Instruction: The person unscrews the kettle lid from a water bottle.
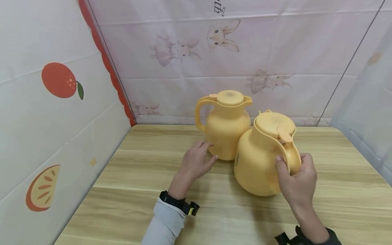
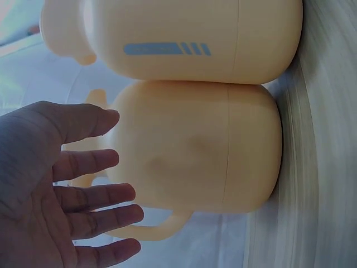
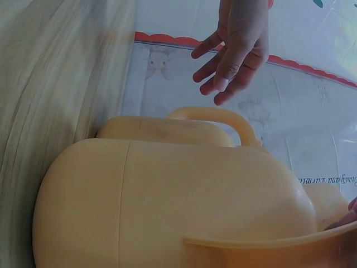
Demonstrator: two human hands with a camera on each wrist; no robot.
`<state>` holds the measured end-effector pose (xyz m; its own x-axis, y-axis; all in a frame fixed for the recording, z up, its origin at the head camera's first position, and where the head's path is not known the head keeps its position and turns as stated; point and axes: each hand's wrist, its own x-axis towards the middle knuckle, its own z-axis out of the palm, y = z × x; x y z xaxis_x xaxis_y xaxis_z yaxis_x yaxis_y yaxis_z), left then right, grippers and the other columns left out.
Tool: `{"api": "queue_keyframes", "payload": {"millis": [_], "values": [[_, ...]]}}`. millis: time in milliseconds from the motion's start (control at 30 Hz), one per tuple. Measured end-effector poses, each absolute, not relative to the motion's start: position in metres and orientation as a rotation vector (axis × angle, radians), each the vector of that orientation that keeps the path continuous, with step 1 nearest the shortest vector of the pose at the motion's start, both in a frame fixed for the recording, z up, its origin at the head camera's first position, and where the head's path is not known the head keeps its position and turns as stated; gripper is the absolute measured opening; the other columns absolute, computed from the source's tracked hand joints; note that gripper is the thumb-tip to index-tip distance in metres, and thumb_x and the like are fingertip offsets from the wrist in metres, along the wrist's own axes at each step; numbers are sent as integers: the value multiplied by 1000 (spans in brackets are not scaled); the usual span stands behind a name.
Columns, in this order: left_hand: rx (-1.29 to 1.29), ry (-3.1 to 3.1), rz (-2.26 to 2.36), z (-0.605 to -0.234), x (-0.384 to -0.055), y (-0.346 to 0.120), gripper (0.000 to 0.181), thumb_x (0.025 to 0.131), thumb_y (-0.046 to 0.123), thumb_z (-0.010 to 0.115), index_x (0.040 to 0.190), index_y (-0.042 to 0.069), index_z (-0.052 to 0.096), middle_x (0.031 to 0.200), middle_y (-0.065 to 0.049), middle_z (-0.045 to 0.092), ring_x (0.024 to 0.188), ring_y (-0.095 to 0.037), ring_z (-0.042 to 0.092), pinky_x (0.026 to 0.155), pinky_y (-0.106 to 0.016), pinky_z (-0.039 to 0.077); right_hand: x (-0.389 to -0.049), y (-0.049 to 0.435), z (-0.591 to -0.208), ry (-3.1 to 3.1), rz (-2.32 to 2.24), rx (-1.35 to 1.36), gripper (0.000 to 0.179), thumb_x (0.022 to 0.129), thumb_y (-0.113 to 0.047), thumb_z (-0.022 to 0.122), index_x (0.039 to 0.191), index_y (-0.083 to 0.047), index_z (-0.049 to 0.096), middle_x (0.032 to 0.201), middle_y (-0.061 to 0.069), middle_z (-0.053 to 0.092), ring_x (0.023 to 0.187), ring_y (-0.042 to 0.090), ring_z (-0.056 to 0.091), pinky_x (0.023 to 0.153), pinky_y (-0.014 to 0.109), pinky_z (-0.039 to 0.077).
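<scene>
Two yellow vacuum jugs stand close together. The nearer, right-hand jug [image 1: 255, 166] has its handle toward me, and my right hand [image 1: 298, 183] grips that handle with the thumb on top. A grey-blue strip marks its side in the left wrist view. Whether its base is fully down on the table I cannot tell. Behind it to the left is the other jug [image 1: 228, 127], upright, handle pointing left and spout right. My left hand [image 1: 196, 161] is beside that rear jug, fingers spread and holding nothing; in the left wrist view the hand [image 2: 39, 173] appears apart from the jug.
The wood-patterned table [image 1: 128, 204] spreads under both jugs. A pink wall sheet [image 1: 183, 95] printed with rabbits hangs right behind them. On the left is a white sheet [image 1: 76, 136] with fruit prints and a red scalloped edge. Each wrist wears a black strap.
</scene>
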<state>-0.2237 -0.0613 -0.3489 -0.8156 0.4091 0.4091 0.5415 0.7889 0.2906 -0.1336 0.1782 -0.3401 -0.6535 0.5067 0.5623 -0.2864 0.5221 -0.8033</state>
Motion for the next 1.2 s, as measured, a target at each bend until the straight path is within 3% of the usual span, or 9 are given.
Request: {"api": "queue_keyframes", "payload": {"millis": [300,633,1200], "values": [[-744,-2664,-585,-347,-221,-62,40,84,30,67,117,7,60,112,-8,59,96,-23,57,73,-36,49,-132,182,-333,-1966,1289,-204,4,73,4,58,72,2,54,48,2,47,35,9,41,30,19,31],[-769,-2659,-613,-342,-219,-64,40,85,28,67,117,6,60,113,-9,59,98,-23,58,76,-37,49,-133,194,-327,-2018,1402,-194,9,72,9,52,71,1,54,44,7,48,32,16,44,29,23,34],[-851,-2580,-703,-326,-208,-70,38,85,24,67,118,5,60,110,-10,60,95,-23,58,76,-38,48,-138,207,-327,-2039,1553,-21,11,71,13,49,74,4,55,47,7,46,33,16,44,30,25,36]]}}
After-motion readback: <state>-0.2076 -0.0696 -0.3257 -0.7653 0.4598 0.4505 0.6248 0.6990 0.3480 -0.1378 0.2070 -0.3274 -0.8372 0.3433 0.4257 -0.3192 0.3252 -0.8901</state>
